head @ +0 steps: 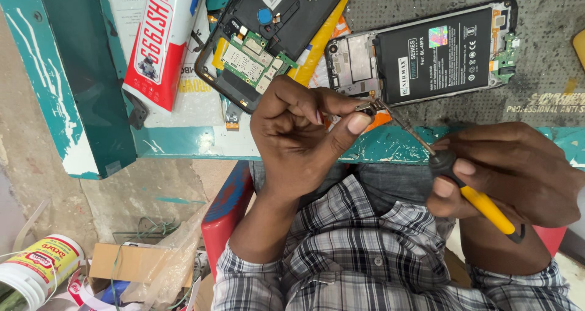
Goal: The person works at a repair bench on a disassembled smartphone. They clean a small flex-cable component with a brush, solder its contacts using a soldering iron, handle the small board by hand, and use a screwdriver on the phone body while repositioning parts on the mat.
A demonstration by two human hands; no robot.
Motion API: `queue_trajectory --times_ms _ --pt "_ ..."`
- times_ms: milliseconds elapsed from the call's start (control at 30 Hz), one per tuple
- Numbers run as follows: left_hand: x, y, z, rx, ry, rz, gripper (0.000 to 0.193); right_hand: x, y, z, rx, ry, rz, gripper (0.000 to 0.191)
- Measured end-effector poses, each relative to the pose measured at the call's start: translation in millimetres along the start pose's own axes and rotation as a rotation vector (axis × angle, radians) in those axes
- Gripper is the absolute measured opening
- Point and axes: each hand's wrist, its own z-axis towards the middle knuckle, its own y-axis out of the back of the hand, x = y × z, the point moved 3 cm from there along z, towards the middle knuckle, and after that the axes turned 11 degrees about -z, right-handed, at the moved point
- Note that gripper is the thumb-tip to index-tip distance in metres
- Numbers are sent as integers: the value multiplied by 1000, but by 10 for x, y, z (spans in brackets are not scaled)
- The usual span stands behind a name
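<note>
My left hand (298, 134) pinches a small metal part (366, 109) between thumb and fingertips, just above the teal bench edge (183, 141). My right hand (512, 171) grips a screwdriver (481, 204) with a yellow handle and black collar. Its thin shaft slants up-left and its tip touches the small part. Right behind the part lies an opened phone (426, 55) with its back off, showing a black battery and bare metal frame.
A second opened phone (256, 49) with a green circuit board lies at the top middle, beside a red and white glue tube (161, 43). Below the bench are a red stool (228, 207), a white jar (36, 268) and cardboard scraps (122, 262).
</note>
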Motion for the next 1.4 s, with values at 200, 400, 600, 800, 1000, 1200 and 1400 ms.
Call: queue_trajectory --times_ms 200,400,600,800,1000,1200,1400 --pt "3 2 -4 -6 6 -3 36 22 -26 6 -54 -20 -2 25" --pt "-14 -5 -3 -10 13 22 37 17 -21 11 -59 2 -10 25" --pt "-23 -12 -1 -2 23 23 36 31 -52 -65 -113 -41 -27 20" --pt "-22 -5 -2 -5 24 6 37 69 -66 36 -127 -39 -18 23" --pt "-9 -5 5 2 7 -10 38 54 -64 -62 -162 -43 -23 23" --pt "-8 1 2 11 7 -13 38 80 -87 56 -165 -65 -32 21" --pt "-41 -13 -6 -7 21 12 39 133 -19 641 80 71 88 24"
